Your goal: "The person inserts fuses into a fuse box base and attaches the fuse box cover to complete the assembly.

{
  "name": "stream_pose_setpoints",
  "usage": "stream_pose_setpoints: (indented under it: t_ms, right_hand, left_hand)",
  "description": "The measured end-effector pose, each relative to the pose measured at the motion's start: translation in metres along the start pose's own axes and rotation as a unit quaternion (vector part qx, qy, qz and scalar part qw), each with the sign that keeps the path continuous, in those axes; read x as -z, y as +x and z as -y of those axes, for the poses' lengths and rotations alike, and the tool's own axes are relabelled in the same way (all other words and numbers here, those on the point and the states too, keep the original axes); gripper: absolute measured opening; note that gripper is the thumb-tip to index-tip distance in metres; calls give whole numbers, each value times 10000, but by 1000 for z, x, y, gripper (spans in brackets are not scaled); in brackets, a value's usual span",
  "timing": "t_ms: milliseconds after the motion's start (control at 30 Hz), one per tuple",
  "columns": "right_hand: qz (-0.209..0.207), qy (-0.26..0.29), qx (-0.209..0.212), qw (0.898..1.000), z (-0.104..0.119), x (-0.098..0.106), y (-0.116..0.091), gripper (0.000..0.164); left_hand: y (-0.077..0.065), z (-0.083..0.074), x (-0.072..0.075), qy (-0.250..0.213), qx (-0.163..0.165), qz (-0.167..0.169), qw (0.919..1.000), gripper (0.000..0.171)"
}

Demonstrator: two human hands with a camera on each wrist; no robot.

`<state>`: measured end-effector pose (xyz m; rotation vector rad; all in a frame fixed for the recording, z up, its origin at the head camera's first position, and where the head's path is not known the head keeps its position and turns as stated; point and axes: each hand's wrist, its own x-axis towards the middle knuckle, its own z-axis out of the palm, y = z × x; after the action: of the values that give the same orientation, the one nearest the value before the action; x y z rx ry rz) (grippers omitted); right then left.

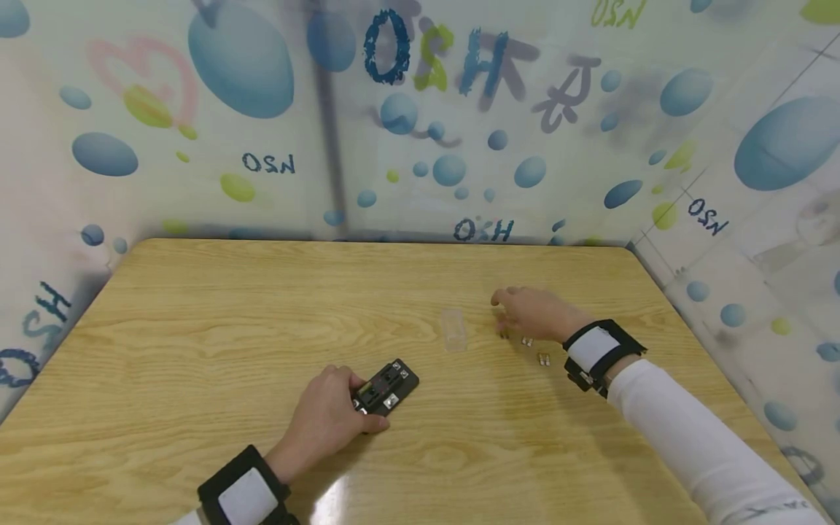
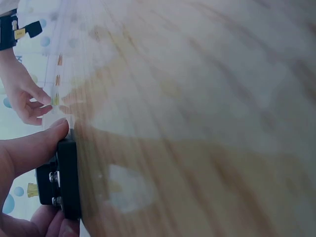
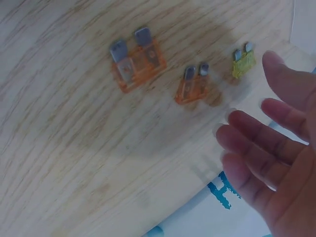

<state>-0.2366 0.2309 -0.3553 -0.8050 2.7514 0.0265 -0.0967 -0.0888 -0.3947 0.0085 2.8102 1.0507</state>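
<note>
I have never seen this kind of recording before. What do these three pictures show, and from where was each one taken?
There is no robot here, only a person working bare-handed at a wooden table. The wide picture comes from a camera worn on the head, looking forward and down. The other two come from a camera on each wrist, so each shows that hand's work close up; the left one looks low along the tabletop.

The left hand grips a small black block. The right hand has its fingers apart and holds nothing that I can see. Near it lie an orange two-pronged piece, a second orange one and a yellow one, probably blade fuses. A clear plastic piece also lies on the table.
</note>
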Motion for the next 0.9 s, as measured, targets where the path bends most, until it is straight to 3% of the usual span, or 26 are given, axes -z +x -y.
stream_pose_setpoints:
  t_ms: [567,900]
  right_hand:
    - [627,19,-258,9977,8,2,6,26]
    - [392,232,14,9990,8,-4,9,13]
  left_hand:
    - [-1,-1,3,-40,84,82,9999,61]
    - [-1,0,2,22,89,76,9999,61]
